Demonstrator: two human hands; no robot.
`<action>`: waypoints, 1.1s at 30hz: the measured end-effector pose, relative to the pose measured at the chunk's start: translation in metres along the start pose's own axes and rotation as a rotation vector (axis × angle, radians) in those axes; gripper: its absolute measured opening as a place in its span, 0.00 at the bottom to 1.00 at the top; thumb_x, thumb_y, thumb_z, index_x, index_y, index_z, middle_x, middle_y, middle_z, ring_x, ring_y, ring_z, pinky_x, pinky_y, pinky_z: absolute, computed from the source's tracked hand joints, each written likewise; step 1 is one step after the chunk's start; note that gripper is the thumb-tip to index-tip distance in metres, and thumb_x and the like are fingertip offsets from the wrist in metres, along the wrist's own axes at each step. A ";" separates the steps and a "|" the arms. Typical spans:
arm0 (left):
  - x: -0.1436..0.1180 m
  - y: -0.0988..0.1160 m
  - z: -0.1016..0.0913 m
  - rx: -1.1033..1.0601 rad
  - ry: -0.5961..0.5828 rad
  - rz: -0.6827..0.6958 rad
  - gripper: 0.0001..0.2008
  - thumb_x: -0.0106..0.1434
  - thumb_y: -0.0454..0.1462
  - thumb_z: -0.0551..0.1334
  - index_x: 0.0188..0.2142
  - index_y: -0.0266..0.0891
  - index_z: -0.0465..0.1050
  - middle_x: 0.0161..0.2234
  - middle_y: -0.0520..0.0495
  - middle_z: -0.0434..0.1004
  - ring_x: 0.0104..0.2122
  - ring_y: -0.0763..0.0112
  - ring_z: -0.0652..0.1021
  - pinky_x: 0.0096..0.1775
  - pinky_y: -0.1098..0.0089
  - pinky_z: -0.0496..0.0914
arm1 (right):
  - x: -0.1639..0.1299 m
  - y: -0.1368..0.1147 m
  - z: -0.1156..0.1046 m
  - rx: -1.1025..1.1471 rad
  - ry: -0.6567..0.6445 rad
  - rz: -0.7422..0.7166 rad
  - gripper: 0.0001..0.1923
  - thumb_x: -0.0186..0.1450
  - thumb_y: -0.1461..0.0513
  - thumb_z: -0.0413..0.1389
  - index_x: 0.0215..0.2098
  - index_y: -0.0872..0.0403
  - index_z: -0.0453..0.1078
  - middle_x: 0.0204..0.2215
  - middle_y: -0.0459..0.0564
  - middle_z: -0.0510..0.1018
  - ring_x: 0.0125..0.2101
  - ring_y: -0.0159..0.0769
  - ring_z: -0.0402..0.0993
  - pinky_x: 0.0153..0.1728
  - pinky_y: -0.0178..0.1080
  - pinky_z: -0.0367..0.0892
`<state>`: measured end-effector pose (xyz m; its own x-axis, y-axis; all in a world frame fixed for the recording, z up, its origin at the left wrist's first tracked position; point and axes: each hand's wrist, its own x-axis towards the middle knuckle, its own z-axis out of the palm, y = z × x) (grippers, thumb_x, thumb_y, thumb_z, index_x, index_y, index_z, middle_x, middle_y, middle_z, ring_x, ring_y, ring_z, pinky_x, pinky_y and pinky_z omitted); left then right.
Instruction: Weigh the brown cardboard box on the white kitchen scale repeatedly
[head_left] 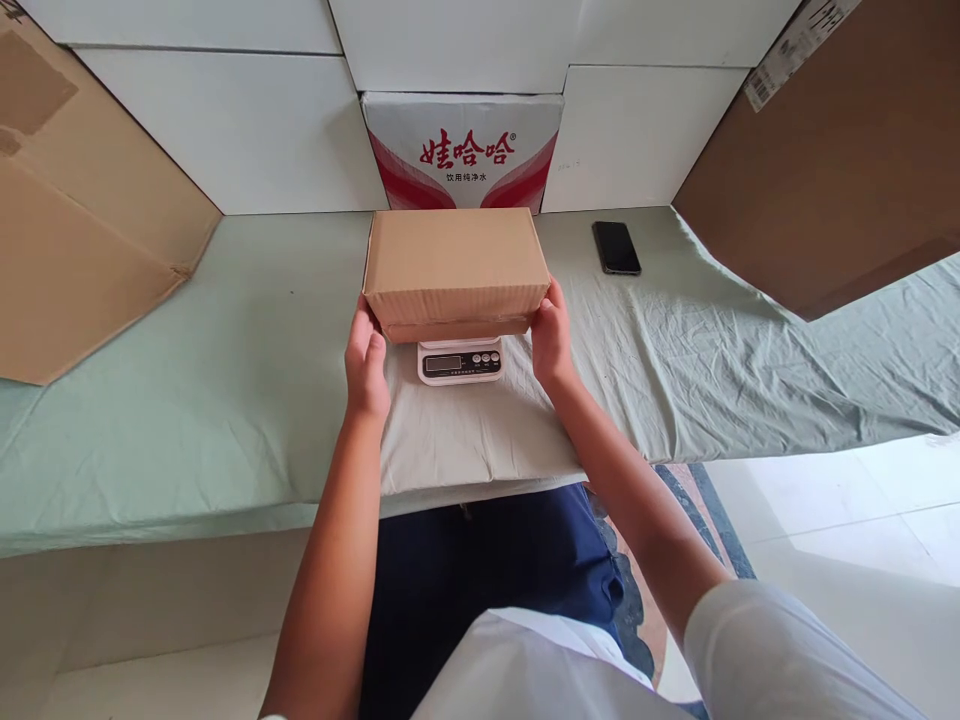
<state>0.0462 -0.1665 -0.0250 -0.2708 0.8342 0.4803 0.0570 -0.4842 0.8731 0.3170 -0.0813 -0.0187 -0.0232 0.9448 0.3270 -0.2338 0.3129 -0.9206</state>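
A brown cardboard box (457, 255) is held level between my two hands, right over a small white digital scale (460, 362). My left hand (367, 362) grips the box's near left corner, its fingers partly hidden along the side. At the near right corner, my right hand (551, 332) is closed on the same box. Only the scale's front panel with its display and buttons shows; the box hides the rest. Whether the box rests on the scale or hovers just above it, I cannot tell.
A black phone (616, 248) lies to the right on the green cloth (285, 330). Behind stands a white and red carton (463, 150) against white panels. Large cardboard sheets flank the table at left (90, 220) and right (832, 170). The table's front edge is near my body.
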 end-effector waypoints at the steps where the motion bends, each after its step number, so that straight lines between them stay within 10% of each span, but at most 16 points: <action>1: 0.000 0.001 0.000 0.001 -0.001 -0.002 0.45 0.71 0.68 0.63 0.77 0.48 0.69 0.79 0.38 0.66 0.82 0.44 0.61 0.80 0.49 0.58 | 0.000 0.000 0.000 -0.008 -0.001 0.000 0.35 0.65 0.37 0.58 0.67 0.37 0.70 0.72 0.46 0.76 0.75 0.56 0.68 0.77 0.60 0.66; 33: 0.002 0.004 0.005 0.015 -0.075 0.009 0.42 0.72 0.67 0.63 0.74 0.47 0.70 0.74 0.35 0.73 0.78 0.43 0.68 0.77 0.50 0.63 | -0.011 -0.012 0.011 -0.010 -0.030 -0.016 0.40 0.64 0.37 0.60 0.71 0.35 0.67 0.77 0.43 0.70 0.81 0.56 0.59 0.84 0.64 0.54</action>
<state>0.0507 -0.1656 -0.0203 -0.1974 0.8477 0.4924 0.0741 -0.4880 0.8697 0.3094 -0.0967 -0.0095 -0.0486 0.9363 0.3478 -0.2251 0.3290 -0.9171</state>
